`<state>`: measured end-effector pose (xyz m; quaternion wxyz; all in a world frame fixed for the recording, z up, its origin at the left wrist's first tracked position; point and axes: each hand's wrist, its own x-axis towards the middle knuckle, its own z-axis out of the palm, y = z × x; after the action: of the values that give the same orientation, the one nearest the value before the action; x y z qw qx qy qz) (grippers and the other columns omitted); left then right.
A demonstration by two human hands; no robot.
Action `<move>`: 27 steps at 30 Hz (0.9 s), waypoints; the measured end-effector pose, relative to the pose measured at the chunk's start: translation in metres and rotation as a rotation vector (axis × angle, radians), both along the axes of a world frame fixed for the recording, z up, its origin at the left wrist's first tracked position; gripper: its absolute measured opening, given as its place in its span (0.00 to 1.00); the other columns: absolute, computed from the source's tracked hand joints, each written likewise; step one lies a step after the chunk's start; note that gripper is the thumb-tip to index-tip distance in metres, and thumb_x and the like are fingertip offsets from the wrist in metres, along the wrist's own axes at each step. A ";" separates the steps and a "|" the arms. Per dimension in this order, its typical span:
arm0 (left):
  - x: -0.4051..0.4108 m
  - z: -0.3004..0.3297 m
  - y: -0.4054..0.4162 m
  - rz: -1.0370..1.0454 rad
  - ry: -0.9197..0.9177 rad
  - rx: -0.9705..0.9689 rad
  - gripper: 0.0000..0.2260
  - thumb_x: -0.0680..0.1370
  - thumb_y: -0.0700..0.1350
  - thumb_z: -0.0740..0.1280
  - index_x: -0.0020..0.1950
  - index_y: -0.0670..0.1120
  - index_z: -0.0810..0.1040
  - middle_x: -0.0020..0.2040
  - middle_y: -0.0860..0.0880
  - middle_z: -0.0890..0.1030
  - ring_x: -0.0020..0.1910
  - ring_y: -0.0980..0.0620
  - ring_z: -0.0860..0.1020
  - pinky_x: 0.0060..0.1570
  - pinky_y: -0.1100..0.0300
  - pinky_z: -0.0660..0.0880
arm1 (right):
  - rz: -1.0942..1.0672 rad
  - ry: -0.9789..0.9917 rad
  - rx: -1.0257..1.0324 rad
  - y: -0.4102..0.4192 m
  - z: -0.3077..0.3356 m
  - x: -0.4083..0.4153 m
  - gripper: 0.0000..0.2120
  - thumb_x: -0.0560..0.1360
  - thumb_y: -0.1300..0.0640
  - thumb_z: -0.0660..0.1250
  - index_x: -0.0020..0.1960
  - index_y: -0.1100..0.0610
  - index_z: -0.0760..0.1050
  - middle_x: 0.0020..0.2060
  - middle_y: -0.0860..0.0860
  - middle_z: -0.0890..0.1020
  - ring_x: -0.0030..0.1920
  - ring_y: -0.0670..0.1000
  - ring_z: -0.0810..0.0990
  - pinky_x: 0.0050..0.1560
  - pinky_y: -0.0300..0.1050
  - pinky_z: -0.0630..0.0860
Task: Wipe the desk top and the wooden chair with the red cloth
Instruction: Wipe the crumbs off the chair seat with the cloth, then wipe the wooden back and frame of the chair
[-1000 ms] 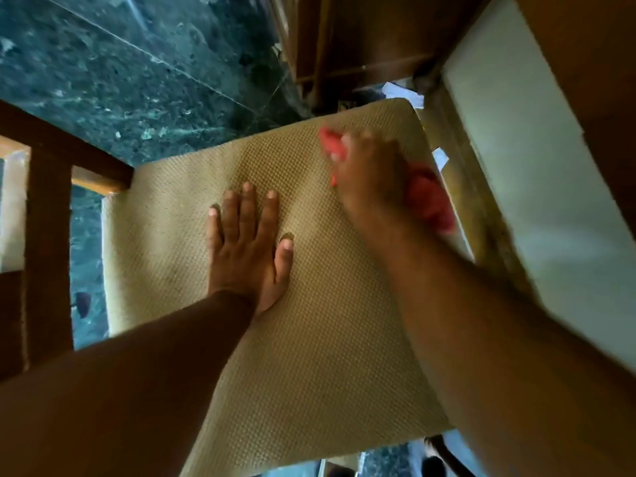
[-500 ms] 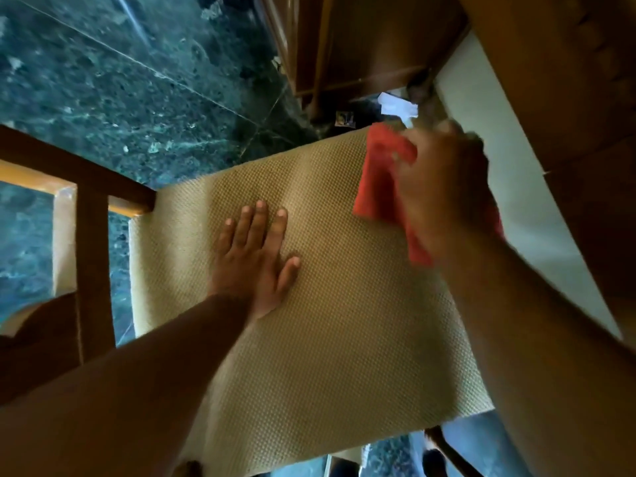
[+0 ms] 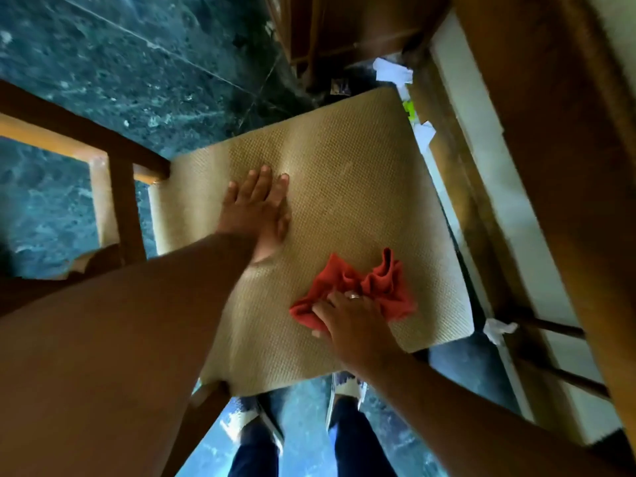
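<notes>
**Fingers on the seat, chair wiping under way**

Fingers of the left hand (image 3: 256, 208) lie flat and spread on the woven seat cushion (image 3: 347, 173), holding nothing. Further right, the right hand (image 3: 351, 325) presses down on the red cloth (image 3: 371, 287), bunched on the seat's near part. I judge the seat half-wiped; the wooden chair frame (image 3: 117, 187) looks pending, the desk (image 3: 564, 166) uncertain.

Left hand (image 3: 254, 211) flat; right hand (image 3: 354, 325) pressing down
</notes>
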<state>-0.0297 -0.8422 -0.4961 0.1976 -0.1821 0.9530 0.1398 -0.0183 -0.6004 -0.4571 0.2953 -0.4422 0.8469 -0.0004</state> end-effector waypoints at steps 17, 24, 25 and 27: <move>0.046 0.028 0.123 0.327 -0.093 0.563 0.15 0.72 0.56 0.74 0.36 0.52 0.71 0.35 0.55 0.74 0.37 0.52 0.75 0.34 0.61 0.66 | -1.028 -0.424 0.023 0.056 0.023 -0.071 0.23 0.71 0.54 0.70 0.64 0.56 0.70 0.53 0.54 0.79 0.51 0.56 0.78 0.50 0.48 0.73; 0.057 0.098 0.086 0.902 0.068 1.053 0.06 0.82 0.47 0.64 0.55 0.49 0.80 0.52 0.47 0.84 0.52 0.47 0.82 0.40 0.58 0.80 | -1.207 -0.890 -0.187 0.046 0.070 -0.052 0.09 0.79 0.53 0.66 0.55 0.56 0.80 0.53 0.57 0.84 0.44 0.51 0.81 0.44 0.45 0.78; 0.056 0.118 0.076 0.937 0.101 1.048 0.08 0.82 0.46 0.63 0.58 0.48 0.79 0.54 0.45 0.83 0.54 0.46 0.82 0.45 0.54 0.82 | -1.259 -0.969 -0.260 0.040 0.085 -0.053 0.09 0.80 0.54 0.64 0.56 0.55 0.79 0.54 0.56 0.84 0.47 0.53 0.83 0.49 0.49 0.79; 0.052 0.167 0.052 0.965 0.157 0.986 0.11 0.82 0.46 0.64 0.62 0.45 0.78 0.58 0.41 0.82 0.57 0.43 0.81 0.55 0.46 0.80 | -1.318 -1.068 -0.410 0.024 0.122 -0.058 0.08 0.80 0.54 0.64 0.56 0.53 0.79 0.51 0.54 0.85 0.50 0.53 0.84 0.50 0.52 0.81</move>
<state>0.0223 -0.7907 -0.3295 0.1033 -0.4636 0.6022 0.6417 -0.0760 -0.5761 -0.3348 0.5071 0.1525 0.6619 -0.5307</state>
